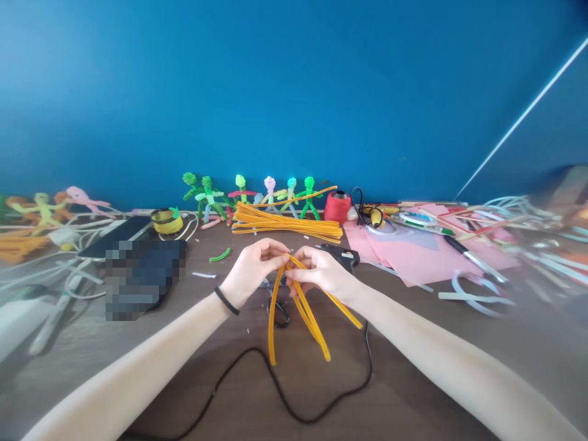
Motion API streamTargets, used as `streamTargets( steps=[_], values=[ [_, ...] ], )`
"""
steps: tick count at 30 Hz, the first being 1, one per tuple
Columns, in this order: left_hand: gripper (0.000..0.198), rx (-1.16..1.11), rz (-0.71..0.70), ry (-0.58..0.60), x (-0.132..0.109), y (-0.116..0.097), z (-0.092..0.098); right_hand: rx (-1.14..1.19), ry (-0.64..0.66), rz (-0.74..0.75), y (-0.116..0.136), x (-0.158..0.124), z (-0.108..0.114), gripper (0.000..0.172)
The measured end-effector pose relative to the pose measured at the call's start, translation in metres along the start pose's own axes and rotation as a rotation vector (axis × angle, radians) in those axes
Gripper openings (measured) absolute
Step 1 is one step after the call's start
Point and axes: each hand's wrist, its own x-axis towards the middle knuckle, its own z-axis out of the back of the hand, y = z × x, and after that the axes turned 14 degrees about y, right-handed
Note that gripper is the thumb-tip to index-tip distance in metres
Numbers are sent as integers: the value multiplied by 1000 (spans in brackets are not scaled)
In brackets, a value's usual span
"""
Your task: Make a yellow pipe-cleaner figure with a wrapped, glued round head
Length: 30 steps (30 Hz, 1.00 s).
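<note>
My left hand [250, 269] and my right hand [321, 272] meet above the middle of the brown table [413, 380], both pinched on a few orange pipe cleaners [301, 306]. The stems join at my fingertips and fan downward toward me, their free ends hanging over the table. A black band circles my left wrist. Behind my hands lies a loose bundle of orange pipe cleaners [287, 223].
A row of pipe-cleaner figures [248, 196] stands against the blue wall. A red thread spool [337, 207], pink paper sheets [413, 251], a black glue gun [342, 256] with its cord [294, 404], scissors [278, 306] and a dark phone [117, 236] lie around.
</note>
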Motion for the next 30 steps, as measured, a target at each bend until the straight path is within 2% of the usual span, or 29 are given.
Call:
streamTargets(
  steps=[9, 15, 19, 22, 25, 30],
  values=[
    [18, 18, 17, 38, -5, -3, -9, 25, -28, 111, 1, 0, -2, 18],
    [16, -31, 32, 54, -5, -2, -7, -66, -90, 94, 3, 0, -1, 14],
    [16, 124, 60, 18, -5, -1, -4, -216, -120, 105, 4, -1, 0, 8],
    [14, 300, 10, 1, -6, -3, -2, -398, -141, 121, 5, -3, 0, 16],
    [15, 514, -39, -15, -7, -5, -2, -547, -143, 141, 6, -4, 0, 17],
    [20, 700, -109, 16, -10, -9, -3, -626, -114, 112, 4, -3, 4, 18]
  ],
)
